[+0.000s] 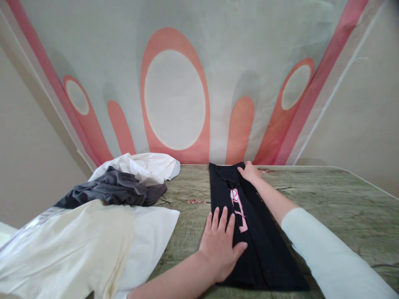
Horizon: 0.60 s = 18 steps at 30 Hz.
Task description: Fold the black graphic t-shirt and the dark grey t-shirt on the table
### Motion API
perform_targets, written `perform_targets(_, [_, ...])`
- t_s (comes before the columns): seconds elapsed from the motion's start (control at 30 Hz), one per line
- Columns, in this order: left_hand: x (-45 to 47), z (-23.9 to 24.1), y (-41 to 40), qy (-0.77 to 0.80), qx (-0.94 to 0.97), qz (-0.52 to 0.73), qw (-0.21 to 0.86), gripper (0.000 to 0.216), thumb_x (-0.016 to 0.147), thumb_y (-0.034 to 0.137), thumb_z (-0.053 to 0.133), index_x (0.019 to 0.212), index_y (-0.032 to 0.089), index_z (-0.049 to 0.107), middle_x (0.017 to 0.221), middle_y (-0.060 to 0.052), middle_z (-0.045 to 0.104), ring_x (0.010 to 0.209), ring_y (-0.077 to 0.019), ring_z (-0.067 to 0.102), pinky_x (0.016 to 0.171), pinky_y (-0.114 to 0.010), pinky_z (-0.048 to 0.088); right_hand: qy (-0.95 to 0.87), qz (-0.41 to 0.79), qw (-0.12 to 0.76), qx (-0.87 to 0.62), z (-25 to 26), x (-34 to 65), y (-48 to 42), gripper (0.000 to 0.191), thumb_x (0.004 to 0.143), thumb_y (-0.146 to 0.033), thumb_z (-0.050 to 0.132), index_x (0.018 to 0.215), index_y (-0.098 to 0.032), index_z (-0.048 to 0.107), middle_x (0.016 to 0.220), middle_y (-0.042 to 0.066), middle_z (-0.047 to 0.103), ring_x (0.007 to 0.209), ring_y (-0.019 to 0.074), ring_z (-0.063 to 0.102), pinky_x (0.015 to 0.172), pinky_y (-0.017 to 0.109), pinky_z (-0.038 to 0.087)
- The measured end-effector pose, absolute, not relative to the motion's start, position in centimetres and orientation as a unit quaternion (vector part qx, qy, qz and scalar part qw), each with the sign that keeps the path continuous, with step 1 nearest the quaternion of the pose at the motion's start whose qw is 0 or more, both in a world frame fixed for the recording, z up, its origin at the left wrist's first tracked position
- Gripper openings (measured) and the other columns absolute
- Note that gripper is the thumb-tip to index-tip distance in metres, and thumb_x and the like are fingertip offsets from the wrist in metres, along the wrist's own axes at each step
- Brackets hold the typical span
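Observation:
A black T-shirt [258, 249], folded into a long narrow strip with pink lettering showing, lies lengthwise on the wood-patterned table. My left hand [220, 245] rests palm down on its near left part, fingers spread. At the far right corner of the shirt is my right hand [249, 171], its thumb and fingers closed on the fabric edge. Part of the cloth under my left hand is hidden.
To the left lie a cream and white garment [93, 245], a crumpled dark grey garment [118, 187] and a white garment [149, 166]. The table [336, 207] extends right, its far edge close to a wall hanging [174, 99] with pink shapes.

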<state>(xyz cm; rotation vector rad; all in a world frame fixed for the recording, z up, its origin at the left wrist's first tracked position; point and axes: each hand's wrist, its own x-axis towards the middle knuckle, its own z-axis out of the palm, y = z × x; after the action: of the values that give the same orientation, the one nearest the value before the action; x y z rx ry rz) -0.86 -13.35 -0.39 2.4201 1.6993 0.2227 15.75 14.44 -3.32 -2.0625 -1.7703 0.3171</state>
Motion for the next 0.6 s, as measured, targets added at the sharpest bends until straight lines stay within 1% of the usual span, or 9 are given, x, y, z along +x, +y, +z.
perform_targets(0.1, [-1.6, 0.2, -12.8, 0.556, 0.808, 0.098, 0.169, 0.064, 0.084, 0.059, 0.028, 0.138, 0.023, 0.028, 0.147, -0.004, 0.014, 0.134, -0.0282, 0.004, 0.107, -0.048, 0.011, -0.658, 0.103, 0.217, -0.714, -3.5, 15.9, 13.9, 0.047, 0.083, -0.044, 0.043, 0.124, -0.021, 0.038, 0.112, 0.012, 0.059, 0.103, 0.0264, 0.055, 0.083, 0.038, 0.041])
perform_targets(0.17, [-2.4, 0.3, -10.0, 0.564, 0.782, 0.134, 0.23, 0.067, 0.081, 0.056, 0.041, 0.136, 0.019, 0.032, 0.145, -0.009, 0.02, 0.133, -0.0285, 0.012, 0.106, -0.045, 0.018, -0.675, 0.098, 0.228, -0.695, -3.7, 16.1, 13.7, 0.045, 0.084, -0.042, 0.043, 0.124, -0.023, 0.041, 0.113, 0.011, 0.059, 0.103, 0.0257, 0.055, 0.082, 0.037, 0.041])
perform_targets(0.2, [-2.8, 0.4, -8.1, 0.576, 0.761, 0.176, 0.241, 0.068, 0.078, 0.051, 0.05, 0.134, 0.016, 0.035, 0.144, -0.013, 0.023, 0.132, -0.0283, 0.016, 0.106, -0.043, 0.02, -0.68, 0.097, 0.233, -0.688, -3.8, 16.2, 13.7, 0.043, 0.084, -0.041, 0.043, 0.123, -0.022, 0.042, 0.113, 0.01, 0.059, 0.103, 0.0257, 0.055, 0.082, 0.037, 0.041])
perform_targets(0.23, [-3.3, 0.4, -5.8, 0.592, 0.735, 0.229, 0.241, 0.066, 0.074, 0.044, 0.058, 0.13, 0.014, 0.039, 0.14, -0.014, 0.03, 0.131, -0.0273, 0.022, 0.105, -0.039, 0.023, -0.684, 0.096, 0.237, -0.684, -3.9, 16.3, 13.7, 0.043, 0.084, -0.041, 0.043, 0.122, -0.022, 0.044, 0.113, 0.01, 0.059, 0.103, 0.0255, 0.055, 0.082, 0.036, 0.041])
perform_targets(0.3, [-4.0, 0.4, -0.8, 0.644, 0.646, 0.326, 0.249, 0.058, 0.068, 0.029, 0.067, 0.121, 0.014, 0.048, 0.127, -0.012, 0.048, 0.12, -0.023, 0.041, 0.1, -0.031, 0.032, -0.686, 0.097, 0.243, -0.679, -4.0, 16.4, 13.7, 0.042, 0.083, -0.04, 0.044, 0.121, -0.022, 0.046, 0.113, 0.009, 0.06, 0.102, 0.0248, 0.055, 0.081, 0.035, 0.042])
perform_targets(0.37, [-4.6, 0.4, 3.7, 0.682, 0.603, 0.342, 0.232, 0.051, 0.074, 0.026, 0.063, 0.12, 0.012, 0.047, 0.113, -0.013, 0.058, 0.105, -0.0214, 0.054, 0.091, -0.031, 0.04, -0.687, 0.097, 0.25, -0.675, -4.1, 16.5, 13.6, 0.04, 0.083, -0.04, 0.044, 0.119, -0.022, 0.047, 0.111, 0.009, 0.06, 0.101, 0.0235, 0.056, 0.081, 0.034, 0.042])
perform_targets(0.43, [-5.0, 0.5, 7.1, 0.704, 0.585, 0.345, 0.204, 0.046, 0.075, 0.024, 0.062, 0.117, 0.011, 0.047, 0.105, -0.012, 0.062, 0.099, -0.0213, 0.058, 0.086, -0.03, 0.043, -0.687, 0.096, 0.259, -0.672, -4.3, 16.6, 13.4, 0.039, 0.083, -0.04, 0.044, 0.118, -0.022, 0.048, 0.11, 0.009, 0.061, 0.1, 0.0224, 0.056, 0.08, 0.032, 0.042])
perform_targets(0.5, [-5.1, 0.4, 9.3, 0.72, 0.58, 0.345, 0.164, 0.041, 0.079, 0.024, 0.058, 0.116, 0.01, 0.047, 0.106, -0.015, 0.061, 0.103, -0.0232, 0.056, 0.087, -0.032, 0.042, -0.685, 0.094, 0.269, -0.671, -4.5, 16.7, 13.3, 0.039, 0.084, -0.04, 0.043, 0.117, -0.021, 0.048, 0.109, 0.009, 0.061, 0.099, 0.0218, 0.057, 0.08, 0.031, 0.042])
perform_targets(0.6, [-4.9, -0.2, 10.7, 0.718, 0.603, 0.337, 0.09, 0.036, 0.084, 0.022, 0.048, 0.118, 0.009, 0.045, 0.121, -0.019, 0.051, 0.118, -0.0259, 0.044, 0.096, -0.039, 0.033, -0.686, 0.093, 0.285, -0.663, -4.7, 16.8, 13.4, 0.038, 0.084, -0.04, 0.043, 0.117, -0.021, 0.048, 0.107, 0.009, 0.062, 0.098, 0.0215, 0.057, 0.08, 0.031, 0.042])
